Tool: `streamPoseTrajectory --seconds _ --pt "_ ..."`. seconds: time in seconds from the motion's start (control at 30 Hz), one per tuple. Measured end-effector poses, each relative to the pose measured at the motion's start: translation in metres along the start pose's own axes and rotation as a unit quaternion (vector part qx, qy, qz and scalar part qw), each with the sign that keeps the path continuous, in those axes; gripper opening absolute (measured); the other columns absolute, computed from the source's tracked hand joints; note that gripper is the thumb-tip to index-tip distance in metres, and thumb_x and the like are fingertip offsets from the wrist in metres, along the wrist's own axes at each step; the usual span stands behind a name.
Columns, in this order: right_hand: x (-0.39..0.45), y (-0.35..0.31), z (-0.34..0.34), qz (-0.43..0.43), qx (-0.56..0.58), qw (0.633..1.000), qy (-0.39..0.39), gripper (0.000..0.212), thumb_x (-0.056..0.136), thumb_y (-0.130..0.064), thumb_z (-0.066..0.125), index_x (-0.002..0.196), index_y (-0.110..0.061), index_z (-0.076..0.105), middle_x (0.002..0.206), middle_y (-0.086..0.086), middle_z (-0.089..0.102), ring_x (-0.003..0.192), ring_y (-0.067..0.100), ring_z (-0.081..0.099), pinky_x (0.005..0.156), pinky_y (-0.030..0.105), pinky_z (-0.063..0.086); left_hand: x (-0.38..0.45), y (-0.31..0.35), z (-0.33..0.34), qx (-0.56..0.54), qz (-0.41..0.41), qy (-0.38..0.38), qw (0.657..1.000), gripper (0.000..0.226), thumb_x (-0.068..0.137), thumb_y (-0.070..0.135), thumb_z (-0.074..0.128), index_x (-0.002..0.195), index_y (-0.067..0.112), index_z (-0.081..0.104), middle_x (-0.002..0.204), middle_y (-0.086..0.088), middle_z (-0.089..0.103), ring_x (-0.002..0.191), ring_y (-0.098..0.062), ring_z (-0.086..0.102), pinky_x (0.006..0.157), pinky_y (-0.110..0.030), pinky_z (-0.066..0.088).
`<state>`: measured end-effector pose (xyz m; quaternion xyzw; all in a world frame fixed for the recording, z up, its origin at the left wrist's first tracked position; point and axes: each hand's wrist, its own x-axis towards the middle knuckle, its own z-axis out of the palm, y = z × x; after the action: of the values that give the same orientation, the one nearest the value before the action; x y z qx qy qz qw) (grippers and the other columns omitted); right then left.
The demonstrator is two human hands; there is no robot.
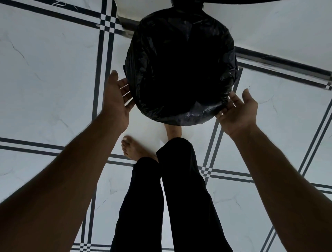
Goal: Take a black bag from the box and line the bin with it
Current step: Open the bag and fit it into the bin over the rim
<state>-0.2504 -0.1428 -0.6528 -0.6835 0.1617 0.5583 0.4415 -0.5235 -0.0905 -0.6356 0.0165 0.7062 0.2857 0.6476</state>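
A round bin stands on the floor in front of me, and a black bag (195,115) covers its rim and drops into its dark inside; the bin's own wall is hidden by the plastic. My left hand (117,98) is at the bin's left edge with its fingers spread, their tips at the bag. My right hand (237,110) is at the lower right edge, fingers apart, fingertips touching the folded-over plastic. Neither hand is closed around anything. The box is not in view.
The floor (45,75) is pale tile with dark double lines. My bare feet (133,149) and dark trouser legs (170,197) stand just below the bin. A dark object's edge (251,1) runs along the top of the view.
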Motion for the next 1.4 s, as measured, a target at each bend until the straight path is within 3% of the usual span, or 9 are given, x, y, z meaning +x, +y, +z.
streamPoseTrajectory --seconds 0.07,0.2,0.3,0.4,0.47,0.63,0.9,1.27,1.4 --pt "0.0 0.001 0.001 -0.003 -0.001 1.0 -0.009 0.046 0.1 -0.051 0.041 0.105 -0.011 0.065 0.087 0.002 0.071 0.083 0.018 0.071 0.072 0.031 0.059 0.002 -0.001 -0.001 0.002 -0.003 0.003 1.0 0.052 0.101 0.052 0.033 0.124 0.016 0.064 0.107 0.003 0.07 0.104 -0.013 0.066 0.086 -0.029 0.051" --pt "0.005 0.006 -0.002 -0.005 -0.018 1.0 -0.006 0.052 0.102 -0.049 0.039 0.105 -0.005 0.066 0.107 0.009 0.062 0.106 0.026 0.064 0.103 0.04 0.052 0.004 -0.002 -0.003 -0.008 -0.014 0.0 1.0 0.053 0.1 0.053 0.035 0.123 0.014 0.064 0.104 0.0 0.071 0.101 -0.016 0.069 0.083 -0.031 0.055" --pt "0.006 0.006 -0.002 0.001 0.006 1.0 0.003 0.051 0.103 -0.046 0.038 0.106 -0.003 0.066 0.104 0.01 0.063 0.099 0.024 0.067 0.093 0.036 0.058 0.004 -0.005 -0.007 -0.021 -0.022 0.0 1.0 0.056 0.1 0.055 0.037 0.126 0.012 0.062 0.108 -0.003 0.071 0.101 -0.019 0.07 0.085 -0.033 0.056" --pt "0.005 0.009 -0.008 0.023 0.0 1.0 0.017 0.043 0.104 -0.045 0.037 0.096 -0.01 0.061 0.077 0.002 0.064 0.065 0.015 0.067 0.066 0.027 0.057 0.003 -0.006 -0.01 -0.019 -0.019 -0.006 1.0 0.058 0.1 0.057 0.033 0.124 0.012 0.062 0.111 -0.005 0.071 0.105 -0.021 0.068 0.093 -0.035 0.055" --pt "0.001 0.015 -0.014 0.038 -0.025 0.998 0.032 0.042 0.103 -0.048 0.038 0.092 -0.014 0.06 0.074 0.001 0.064 0.063 0.013 0.066 0.074 0.031 0.054 0.002 -0.007 -0.008 0.006 -0.017 0.001 1.0 0.06 0.1 0.058 0.029 0.12 0.014 0.064 0.11 -0.002 0.07 0.108 -0.019 0.067 0.097 -0.035 0.052" --pt "-0.01 0.03 -0.025 0.069 -0.001 0.997 0.023 0.045 0.099 -0.054 0.043 0.095 -0.014 0.064 0.103 0.007 0.068 0.109 0.024 0.066 0.099 0.047 0.05 -0.002 -0.014 -0.003 0.031 -0.029 0.073 0.996 0.062 0.101 0.058 0.024 0.12 0.013 0.062 0.122 -0.006 0.066 0.117 -0.021 0.061 0.103 -0.036 0.047" --pt "-0.017 0.041 -0.009 0.069 0.035 0.997 -0.026 0.063 0.094 -0.062 0.044 0.125 -0.01 0.064 0.12 0.01 0.072 0.113 0.028 0.068 0.098 0.047 0.053 -0.008 -0.034 0.003 -0.036 -0.102 0.013 0.994 0.062 0.097 0.067 0.024 0.12 0.017 0.053 0.111 -0.005 0.064 0.111 -0.026 0.062 0.099 -0.044 0.05" --pt "-0.008 0.028 -0.01 0.082 0.005 0.995 0.057 0.054 0.094 -0.054 0.051 0.129 -0.012 0.058 0.117 0.008 0.067 0.109 0.023 0.066 0.096 0.04 0.051 -0.006 -0.033 0.0 -0.029 -0.097 0.043 0.994 0.076 0.096 0.069 0.017 0.123 0.012 0.059 0.12 -0.006 0.066 0.118 -0.022 0.06 0.108 -0.04 0.044" --pt "-0.006 0.02 -0.01 0.07 0.028 0.996 0.043 0.045 0.096 -0.049 0.051 0.118 -0.01 0.057 0.106 0.007 0.068 0.1 0.022 0.068 0.091 0.039 0.053 -0.005 -0.033 0.003 -0.042 -0.103 0.047 0.993 0.073 0.096 0.068 0.02 0.124 0.012 0.059 0.119 -0.007 0.066 0.113 -0.023 0.062 0.1 -0.039 0.048"
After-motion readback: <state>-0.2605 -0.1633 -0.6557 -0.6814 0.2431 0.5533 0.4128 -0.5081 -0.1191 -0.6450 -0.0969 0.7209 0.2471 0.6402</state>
